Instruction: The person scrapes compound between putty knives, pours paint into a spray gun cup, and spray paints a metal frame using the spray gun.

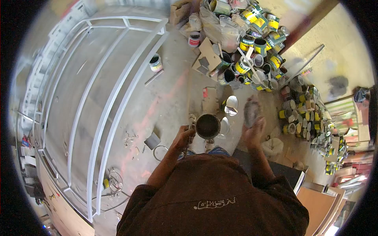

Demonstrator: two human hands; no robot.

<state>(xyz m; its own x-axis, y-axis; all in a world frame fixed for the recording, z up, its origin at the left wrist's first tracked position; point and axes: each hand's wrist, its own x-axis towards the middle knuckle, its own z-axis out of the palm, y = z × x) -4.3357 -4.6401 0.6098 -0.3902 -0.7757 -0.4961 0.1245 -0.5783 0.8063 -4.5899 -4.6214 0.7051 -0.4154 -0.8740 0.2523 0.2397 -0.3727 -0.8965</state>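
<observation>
Holding a cup (208, 126) and a round grey piece (251, 111), one in each of our hands.
Item: cup, dark inside, contents not discernible, in front of our body; our left hand (182, 138) is closed round the metal fitting (192, 122) beside it, mouth upward, presumably against spilling. Item: round grey piece, blurred, its lower edge gripped by our right hand (254, 133), well apart from the cup. Beyond, on the floor (177, 92): one open paint can (231, 104), shiny and pale within, probably placed for easy reach. Farther: white tubular frame (114, 95), at left; pale-sided can (155, 67), open, dark inside; heaped paint cans (243, 66), several open-mouthed, likely piled out of our way.
</observation>
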